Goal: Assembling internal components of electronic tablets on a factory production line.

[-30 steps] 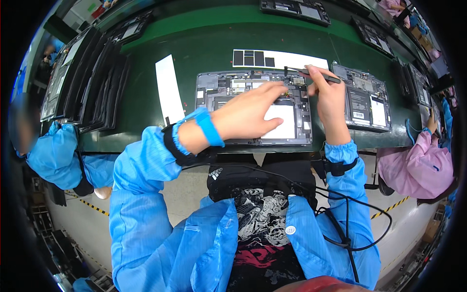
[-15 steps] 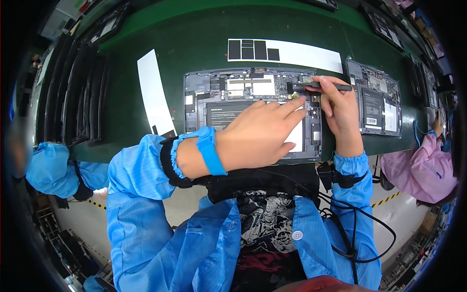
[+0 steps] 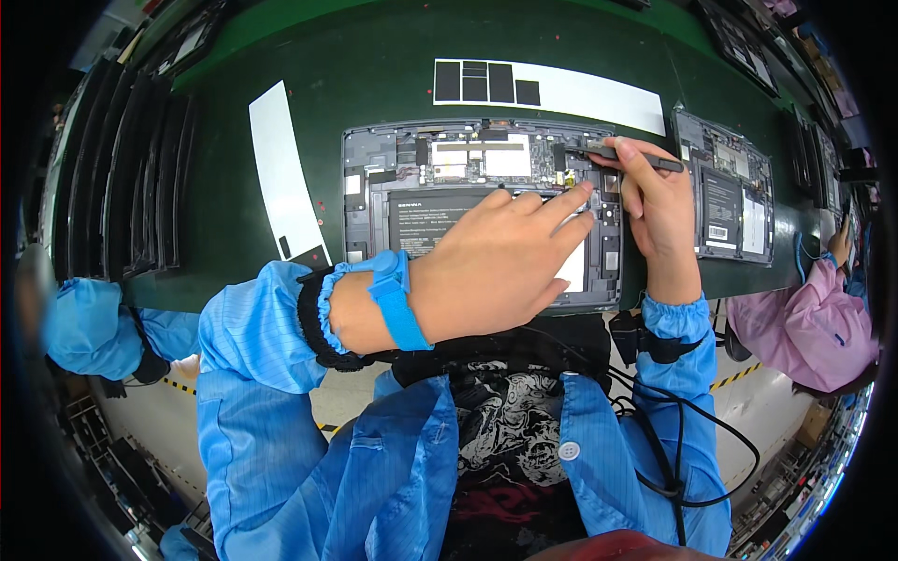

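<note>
An opened dark device (image 3: 367, 150), like a laptop base or tablet with bare circuit boards, lies in front of me. My left hand (image 3: 496, 252) rests flat across it, fingers stretched out and covering part of the black battery (image 3: 412, 222). Its index fingertip is beside a small yellow part (image 3: 569, 179) on the board. Pinched in my right hand (image 3: 662, 206) is a pair of black tweezers (image 3: 662, 164). Their tips point left, at or just above the upper right board area; contact cannot be made out.
Beyond the device lies a white sheet (image 3: 599, 98) bearing black rectangles. A white strip (image 3: 283, 168) is to its left. Another opened device (image 3: 720, 201) sits at the right. Dark panels (image 3: 122, 178) stand in a row at the far left. A co-worker's pink sleeve (image 3: 804, 323) shows at right.
The device and sheets appear slightly shifted up and left in the picture. The tweezers' handle tilts a little more downward to the right. My left hand stays spread on the device.
</note>
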A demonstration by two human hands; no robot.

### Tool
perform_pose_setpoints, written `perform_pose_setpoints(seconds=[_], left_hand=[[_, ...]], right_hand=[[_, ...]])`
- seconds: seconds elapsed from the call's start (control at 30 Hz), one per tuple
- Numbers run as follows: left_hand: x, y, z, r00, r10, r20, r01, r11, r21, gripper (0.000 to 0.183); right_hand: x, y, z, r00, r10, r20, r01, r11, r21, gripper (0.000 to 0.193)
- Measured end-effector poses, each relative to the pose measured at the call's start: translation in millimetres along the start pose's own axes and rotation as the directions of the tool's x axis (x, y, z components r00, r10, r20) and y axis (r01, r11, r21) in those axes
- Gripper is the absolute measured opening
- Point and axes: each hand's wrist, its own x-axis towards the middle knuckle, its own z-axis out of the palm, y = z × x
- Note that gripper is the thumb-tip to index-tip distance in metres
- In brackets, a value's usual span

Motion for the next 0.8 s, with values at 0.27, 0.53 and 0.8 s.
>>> perform_pose_setpoints(seconds=[0.27, 0.53, 0.8], left_hand=[[1.2, 2.4, 1.4, 1.000, -0.021, -0.022, 0.020, 0.999, -0.031, 0.057], [8.6, 6.9, 10.1, 0.991, -0.110, -0.076, 0.114, 0.993, 0.042, 0.059], [23.0, 19.0, 6.9, 0.983, -0.177, 0.052, 0.165, 0.970, 0.178, 0.069]], right_hand=[[0.9, 2.3, -0.8, 1.000, -0.011, -0.021, 0.011, 1.000, 0.000, 0.021], [-2.3, -2.7, 3.4, 1.000, -0.007, -0.012, 0.007, 1.000, 0.006, 0.023], [-13.0, -9.2, 9.3, 0.990, -0.121, -0.074, 0.118, 0.992, -0.041, 0.030]])
